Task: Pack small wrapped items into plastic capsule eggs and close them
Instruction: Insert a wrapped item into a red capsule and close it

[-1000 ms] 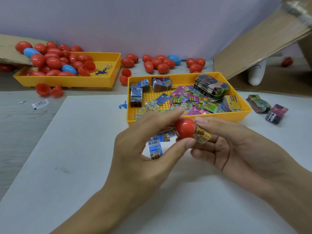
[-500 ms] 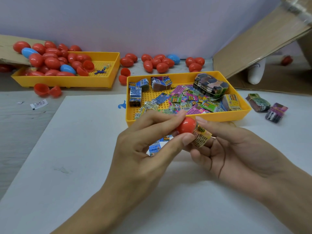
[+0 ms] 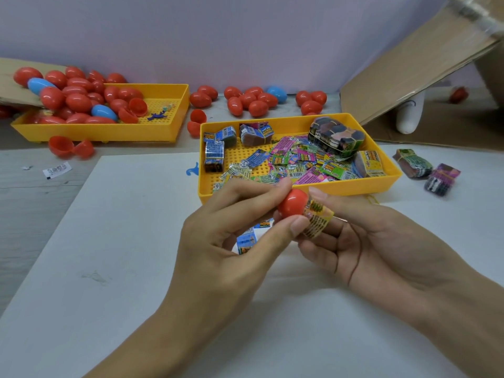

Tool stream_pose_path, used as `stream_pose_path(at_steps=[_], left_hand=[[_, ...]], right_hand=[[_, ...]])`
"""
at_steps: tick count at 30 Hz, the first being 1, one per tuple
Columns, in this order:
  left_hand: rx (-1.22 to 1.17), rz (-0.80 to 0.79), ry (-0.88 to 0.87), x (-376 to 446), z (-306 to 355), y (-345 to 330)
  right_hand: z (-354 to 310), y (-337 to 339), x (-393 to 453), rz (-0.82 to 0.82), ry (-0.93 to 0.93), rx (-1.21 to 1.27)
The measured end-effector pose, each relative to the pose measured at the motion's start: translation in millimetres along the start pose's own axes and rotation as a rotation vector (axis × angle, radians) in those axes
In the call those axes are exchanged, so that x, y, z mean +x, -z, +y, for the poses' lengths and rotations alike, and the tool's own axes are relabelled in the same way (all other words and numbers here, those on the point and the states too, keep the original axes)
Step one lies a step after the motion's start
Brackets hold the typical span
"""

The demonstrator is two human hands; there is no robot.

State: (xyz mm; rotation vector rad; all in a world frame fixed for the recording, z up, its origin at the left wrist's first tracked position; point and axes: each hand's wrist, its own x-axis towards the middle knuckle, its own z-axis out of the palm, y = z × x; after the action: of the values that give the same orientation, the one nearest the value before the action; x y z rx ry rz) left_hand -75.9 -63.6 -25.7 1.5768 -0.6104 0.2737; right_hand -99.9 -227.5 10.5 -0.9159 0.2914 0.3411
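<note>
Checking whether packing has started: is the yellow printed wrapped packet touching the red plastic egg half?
Touching. The head view shows the yellow printed wrapped packet running into the open end of the red plastic egg half, with no gap between them.

- A plain lilac wall (image 3: 218, 36) is being lit evenly.
- A pale wood-grain tabletop (image 3: 32, 203) is being covered by a white sheet (image 3: 109, 268).

Bright even light, soft shadows, warped edges.
</note>
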Motion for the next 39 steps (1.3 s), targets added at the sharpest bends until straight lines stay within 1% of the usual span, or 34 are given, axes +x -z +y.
stream_pose_path(at_steps=[6, 10, 12, 14, 16, 19, 23, 26, 28, 34, 39], left_hand=[[0.069, -0.004, -0.045, 0.1, 2.9, 1.0], [0.060, -0.019, -0.023, 1.0, 5.2, 1.4], [0.017, -0.022, 0.009, 1.5, 6.4, 1.0], [-0.059, -0.006, 0.049, 0.7, 7.0, -0.1], [-0.117, 0.017, 0.085, -0.5, 6.7, -0.9], [-0.119, 0.022, 0.095, 0.3, 5.7, -1.6], [-0.113, 0.053, 0.064, 0.0, 5.0, -1.7], [-0.031, 0.066, 0.017, -1.5, 5.4, -1.7], [0.018, 0.070, -0.008, -1.9, 6.3, -1.5], [0.120, 0.057, -0.073, -3.2, 6.0, -2.3], [0.100, 0.054, -0.087, -3.3, 4.8, -1.6]], right_hand=[[-3.0, 0.5, -1.7, -0.052, -0.014, 0.015], [-2.9, 0.2, -2.0, -0.076, -0.039, 0.042], [-2.8, 0.8, -1.8, -0.105, -0.055, 0.056], [-1.2, 0.7, -0.8, -0.121, -0.025, 0.006], [1.1, 0.4, 1.3, -0.082, 0.048, -0.105], [3.1, 1.5, 2.4, -0.042, 0.109, -0.158], [2.5, 2.8, 2.0, -0.099, 0.096, -0.151], [-0.1, 1.3, -0.1, -0.115, 0.045, -0.202], [-0.7, 1.4, -0.9, -0.125, 0.015, -0.185], [0.5, 1.2, -2.2, -0.160, -0.053, 0.001], [-0.4, 0.2, -1.9, -0.141, -0.056, 0.004]])
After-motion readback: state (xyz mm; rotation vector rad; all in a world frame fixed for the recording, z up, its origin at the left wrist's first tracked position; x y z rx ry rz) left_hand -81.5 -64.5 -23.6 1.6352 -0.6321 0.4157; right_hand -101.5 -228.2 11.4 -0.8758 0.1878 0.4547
